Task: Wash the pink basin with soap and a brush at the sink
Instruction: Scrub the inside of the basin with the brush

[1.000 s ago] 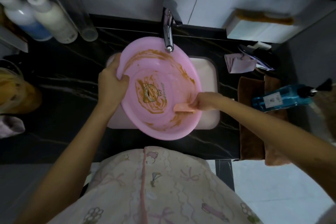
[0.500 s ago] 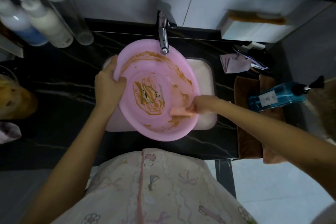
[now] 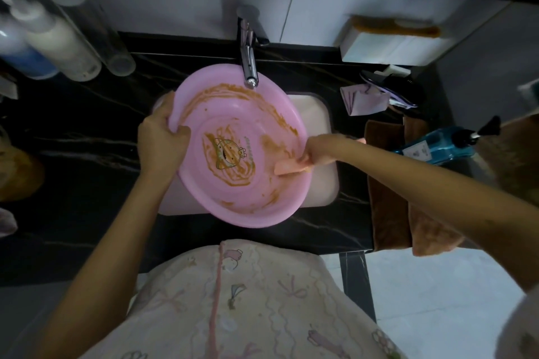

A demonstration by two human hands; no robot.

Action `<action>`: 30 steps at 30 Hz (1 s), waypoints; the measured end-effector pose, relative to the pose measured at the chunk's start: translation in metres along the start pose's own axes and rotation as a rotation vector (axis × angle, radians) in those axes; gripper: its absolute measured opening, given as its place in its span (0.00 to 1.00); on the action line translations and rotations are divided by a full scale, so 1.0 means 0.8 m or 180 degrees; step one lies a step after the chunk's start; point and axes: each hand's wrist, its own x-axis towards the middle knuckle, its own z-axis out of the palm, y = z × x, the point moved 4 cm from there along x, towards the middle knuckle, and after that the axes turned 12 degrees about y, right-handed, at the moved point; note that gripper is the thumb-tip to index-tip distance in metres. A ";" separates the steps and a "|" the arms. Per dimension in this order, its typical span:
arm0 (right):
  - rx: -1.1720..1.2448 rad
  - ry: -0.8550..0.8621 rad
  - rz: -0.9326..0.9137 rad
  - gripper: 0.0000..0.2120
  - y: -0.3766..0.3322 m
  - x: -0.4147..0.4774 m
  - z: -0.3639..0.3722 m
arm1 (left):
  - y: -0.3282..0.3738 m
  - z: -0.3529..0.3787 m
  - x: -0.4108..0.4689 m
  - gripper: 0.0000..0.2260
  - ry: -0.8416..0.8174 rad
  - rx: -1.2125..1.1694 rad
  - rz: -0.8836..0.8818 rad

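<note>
Head view: left grip (image 3: pixel 162 140) clasps pink basin (image 3: pixel 248 207) rim, right grip (image 3: pixel 320 150) seemingly clutches brush (image 3: pixel 288 167) inside.

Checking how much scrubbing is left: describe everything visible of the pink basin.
The round pink plastic basin sits tilted over the white sink, its far rim under the chrome tap. Brown smears streak its inner wall and floor, around a cartoon print. The left hand grips its left rim; the right hand presses an orange-pink brush against its right inner wall.

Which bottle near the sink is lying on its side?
The blue bottle with the black pump, right of the sink; the bottles at the left stand upright.
</note>
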 end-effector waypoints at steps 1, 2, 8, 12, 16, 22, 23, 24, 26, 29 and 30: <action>0.0352 -0.0488 0.0059 0.18 -0.003 -0.005 0.009 | -0.001 0.000 0.001 0.25 0.0002 0.0013 -0.0011; 0.0417 -0.0629 0.0054 0.17 -0.003 -0.011 0.015 | -0.003 -0.001 0.002 0.25 -0.0004 0.0022 -0.0010; -0.0657 0.0791 -0.0139 0.13 -0.008 -0.015 0.008 | 0.004 0.000 0.001 0.26 -0.0004 0.0047 0.0026; 0.0323 -0.0448 -0.0266 0.14 -0.016 -0.017 0.050 | -0.004 -0.002 0.002 0.25 -0.0028 0.0121 0.0160; -0.0854 0.0939 0.0031 0.12 0.005 0.012 -0.016 | 0.003 -0.002 0.004 0.25 -0.0126 0.0246 0.0272; 0.0240 -0.0133 -0.0087 0.21 0.001 0.000 0.042 | 0.011 -0.003 0.010 0.25 -0.0129 0.0444 0.0248; 0.0384 -0.0348 -0.0105 0.23 0.001 -0.001 0.046 | 0.011 -0.002 0.012 0.26 -0.0167 0.0477 0.0285; 0.0302 -0.0281 -0.0052 0.22 0.004 0.002 0.034 | 0.012 -0.001 0.014 0.26 -0.0211 0.0503 0.0322; -0.0111 0.0454 0.0317 0.17 0.012 0.011 -0.002 | 0.015 0.001 0.017 0.26 -0.0267 0.0549 0.0324; -0.0416 0.0702 0.0306 0.15 0.010 0.007 -0.014 | 0.018 0.002 0.018 0.26 -0.0254 0.0592 0.0315; -0.0057 0.0209 0.0255 0.15 0.005 0.001 -0.005 | 0.019 0.001 0.016 0.26 -0.0249 0.0591 0.0318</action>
